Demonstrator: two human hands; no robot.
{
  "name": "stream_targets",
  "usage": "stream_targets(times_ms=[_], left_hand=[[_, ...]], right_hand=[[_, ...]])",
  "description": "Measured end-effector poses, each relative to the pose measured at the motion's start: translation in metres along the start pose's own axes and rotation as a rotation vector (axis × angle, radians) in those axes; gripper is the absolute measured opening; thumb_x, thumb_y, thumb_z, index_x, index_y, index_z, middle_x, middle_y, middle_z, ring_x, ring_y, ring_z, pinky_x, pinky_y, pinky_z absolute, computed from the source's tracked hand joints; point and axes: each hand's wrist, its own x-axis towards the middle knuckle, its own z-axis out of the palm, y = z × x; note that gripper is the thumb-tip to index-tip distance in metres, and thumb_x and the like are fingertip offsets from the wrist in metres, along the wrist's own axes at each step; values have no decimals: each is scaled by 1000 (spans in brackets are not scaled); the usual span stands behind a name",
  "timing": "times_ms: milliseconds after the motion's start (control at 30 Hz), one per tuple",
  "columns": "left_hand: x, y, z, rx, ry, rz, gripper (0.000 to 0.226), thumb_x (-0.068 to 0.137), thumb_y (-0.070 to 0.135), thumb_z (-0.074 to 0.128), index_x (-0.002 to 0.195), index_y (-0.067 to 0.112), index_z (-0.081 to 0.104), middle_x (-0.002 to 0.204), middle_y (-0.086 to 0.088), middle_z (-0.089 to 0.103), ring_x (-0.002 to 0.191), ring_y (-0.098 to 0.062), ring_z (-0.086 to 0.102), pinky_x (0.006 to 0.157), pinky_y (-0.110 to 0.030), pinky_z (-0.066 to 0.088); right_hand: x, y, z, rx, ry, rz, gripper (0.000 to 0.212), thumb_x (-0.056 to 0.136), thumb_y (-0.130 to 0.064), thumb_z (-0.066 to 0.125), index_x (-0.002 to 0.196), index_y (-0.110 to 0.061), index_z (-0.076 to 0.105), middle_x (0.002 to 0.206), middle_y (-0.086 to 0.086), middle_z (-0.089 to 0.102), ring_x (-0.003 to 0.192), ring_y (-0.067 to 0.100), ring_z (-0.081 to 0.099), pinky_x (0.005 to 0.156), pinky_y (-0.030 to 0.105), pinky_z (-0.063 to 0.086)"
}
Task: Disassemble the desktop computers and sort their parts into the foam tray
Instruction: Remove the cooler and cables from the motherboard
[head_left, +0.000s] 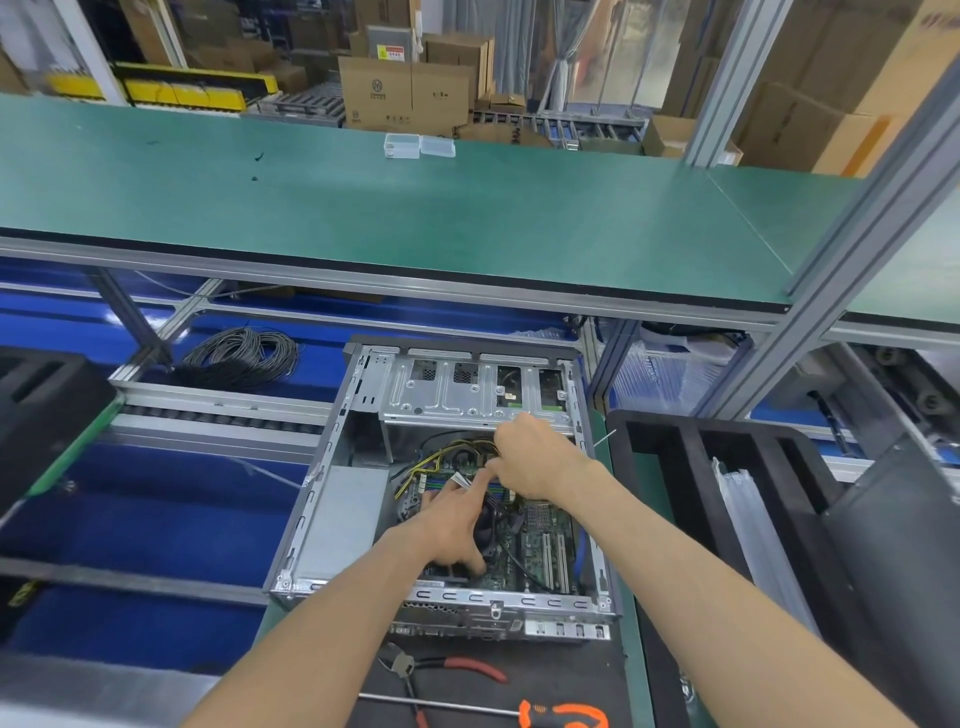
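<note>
Two hands are working inside the open computer case (332, 509) lying near-centre: left hand (452, 525) is resting spread-fingered on the motherboard (535, 545), right hand (535, 457) is pinching a white connector (461, 480). Black foam tray (675, 467) is sitting just right.

Green shelf (363, 208), blue belt (145, 509), red-handled pliers (452, 667).

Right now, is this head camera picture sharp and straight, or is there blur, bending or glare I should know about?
Head view: wide-angle bending curves the green shelf edge and tilts the aluminium post; lighting is even, with no strong glare; the open computer case reads fairly clearly, while both hands, left and right, look slightly soft; background cardboard boxes are hazy.
</note>
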Motion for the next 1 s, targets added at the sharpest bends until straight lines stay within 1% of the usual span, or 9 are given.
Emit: stream_targets(times_ms=[100,233,333,433,500,700,833,867,1000], left_hand=[[1,-1,0,18,-6,-4,127,65,33,88,151,38,-6,141,-13,47,149,-40,14,119,-62,8],[1,-1,-1,63,-14,5,113,67,36,85,156,21,17,146,-7,43,146,-34,20,118,-59,12],[0,0,-1,30,-1,14,120,66,34,86,153,25,3,120,-3,49,141,-36,27,118,-58,16],[-1,-1,0,-17,24,25,121,64,31,88,140,44,-5,110,-6,54,140,-40,27,116,-61,16],[-1,0,0,-20,20,15,122,64,30,88,138,49,-7,111,-8,58,144,-41,24,116,-62,15],[1,0,-1,60,-18,-1,118,67,38,86,154,25,7,144,-9,46,148,-37,17,118,-59,11],[-1,2,-3,97,-24,5,112,69,40,84,157,21,17,150,-6,40,148,-34,17,118,-59,13],[-2,2,-3,91,-18,6,115,69,39,85,157,19,13,148,-7,41,147,-34,19,118,-59,14],[-4,2,-4,35,0,13,125,68,34,85,155,24,-4,136,-11,51,145,-36,22,117,-59,14]], right_hand=[[1,-9,2,23,-44,-75,35,91,-7,60,63,-12,40,72,10,48,59,24,46,48,30,31],[4,-18,0,-48,-99,-237,19,75,6,58,66,-11,60,78,12,61,77,34,60,60,36,48],[5,-7,-3,-28,-89,-296,20,76,4,58,73,-15,65,88,10,67,83,29,60,68,36,51],[0,10,0,37,-4,-155,15,86,-22,63,96,-11,65,92,10,64,84,28,58,69,37,51],[-1,18,4,29,10,-16,34,97,-40,57,83,-9,56,77,8,52,72,28,53,60,35,43],[1,-14,4,-26,-43,-152,38,88,-7,61,61,-15,35,64,4,39,70,33,54,51,30,35],[5,-17,-1,-58,-87,-282,11,77,1,62,73,-7,68,81,9,64,78,28,60,57,32,42],[6,-11,-2,-30,-99,-305,18,77,4,61,81,-8,74,88,7,68,80,24,57,62,31,42],[-3,1,-3,36,-78,-280,24,76,-3,59,95,-12,69,94,4,63,78,20,49,67,30,43]])
